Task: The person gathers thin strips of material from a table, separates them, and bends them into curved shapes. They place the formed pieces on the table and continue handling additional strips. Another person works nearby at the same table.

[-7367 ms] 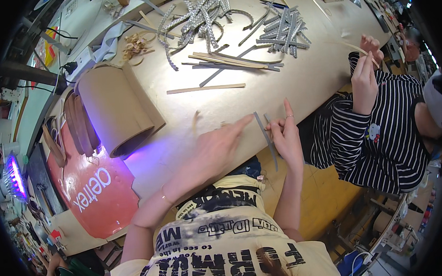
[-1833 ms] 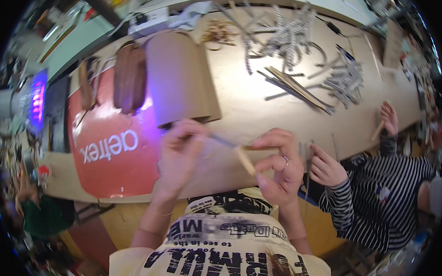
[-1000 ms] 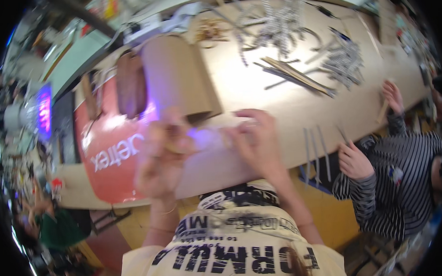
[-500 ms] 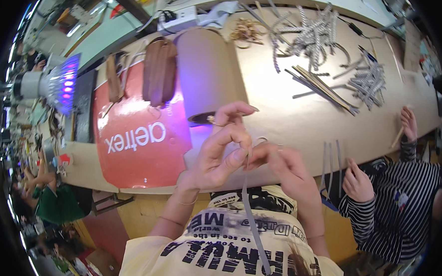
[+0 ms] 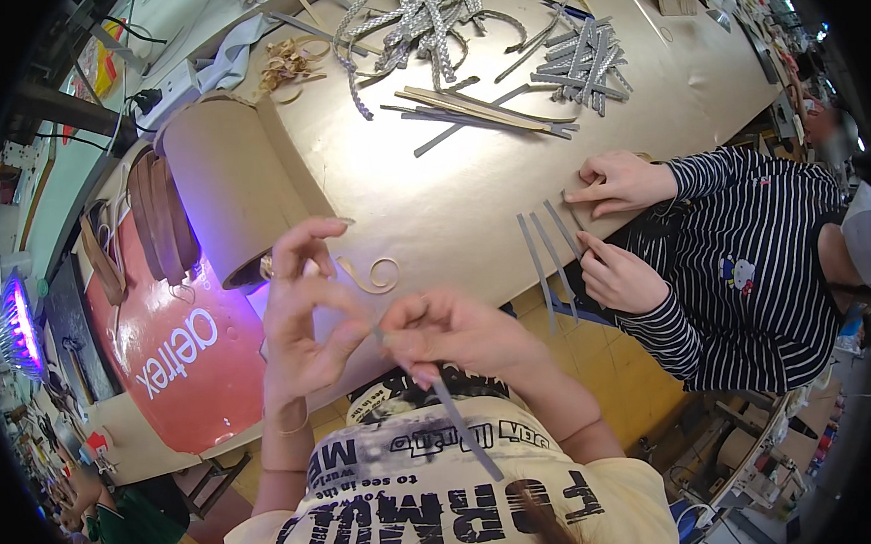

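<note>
A narrow grey strip [image 5: 463, 423] hangs down in front of my shirt, its upper end between my two hands. My left hand [image 5: 305, 318] pinches that end between thumb and forefinger, the other fingers raised. Against it, my right hand [image 5: 458, 332] is closed on the same strip just below; its fingertips are slightly blurred. On the table beyond my hands lies a thin curled tan shaving [image 5: 381, 275]. The large brown paper roll [image 5: 239, 184] stands close past my left fingers.
Another person's hands [image 5: 623, 183] work at the table edge on the right, beside several grey strips [image 5: 543, 252]. Farther back lie braided silver cords [image 5: 432, 26], a pile of short grey pieces [image 5: 582, 67] and flat strips [image 5: 486, 112]. Brown straps [image 5: 162, 222] rest on a red sheet [image 5: 199, 363].
My view has swung to the right. My hands stay together on the strip, the right one now turned more across it. The other person's hands have come closer together over the table edge.
</note>
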The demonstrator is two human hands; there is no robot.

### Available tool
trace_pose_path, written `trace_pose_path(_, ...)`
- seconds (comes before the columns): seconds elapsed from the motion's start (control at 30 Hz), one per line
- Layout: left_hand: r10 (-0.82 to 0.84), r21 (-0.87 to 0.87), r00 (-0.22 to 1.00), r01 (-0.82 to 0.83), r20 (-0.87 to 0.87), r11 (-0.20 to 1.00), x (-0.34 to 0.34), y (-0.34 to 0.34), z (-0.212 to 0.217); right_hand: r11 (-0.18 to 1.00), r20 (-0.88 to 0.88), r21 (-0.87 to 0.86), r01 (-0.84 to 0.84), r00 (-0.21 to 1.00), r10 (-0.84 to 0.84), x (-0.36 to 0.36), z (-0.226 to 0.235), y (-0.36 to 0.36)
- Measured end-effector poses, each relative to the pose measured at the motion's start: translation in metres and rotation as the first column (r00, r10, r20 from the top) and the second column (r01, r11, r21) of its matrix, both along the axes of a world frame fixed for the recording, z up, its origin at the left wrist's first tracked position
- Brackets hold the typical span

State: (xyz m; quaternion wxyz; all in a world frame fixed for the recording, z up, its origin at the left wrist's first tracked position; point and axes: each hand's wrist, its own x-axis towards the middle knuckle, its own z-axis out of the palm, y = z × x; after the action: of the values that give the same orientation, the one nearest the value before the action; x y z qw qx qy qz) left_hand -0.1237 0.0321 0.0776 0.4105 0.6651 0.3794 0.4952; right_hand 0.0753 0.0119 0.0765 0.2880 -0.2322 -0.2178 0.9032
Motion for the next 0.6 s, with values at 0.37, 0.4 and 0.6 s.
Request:
trace_pose_path(0.37,-0.221,-0.170,0.850,0.157,-0.478,0.973,0.074,0.006,-0.045,0.852,0.846,0.464,0.244,0.162,-0.508,0.087,-0.067,-0.023)
trace_pose_path(0.4,-0.219,-0.110,0.815,0.190,-0.536,0.976,0.085,0.006,-0.052,0.859,0.864,0.439,0.265,0.138,-0.484,0.088,-0.072,-0.024)
trace_pose_path(0.6,-0.239,-0.027,0.670,0.311,-0.703,0.950,0.119,0.013,-0.078,0.807,0.833,0.500,0.315,0.083,-0.548,0.082,-0.077,-0.010)
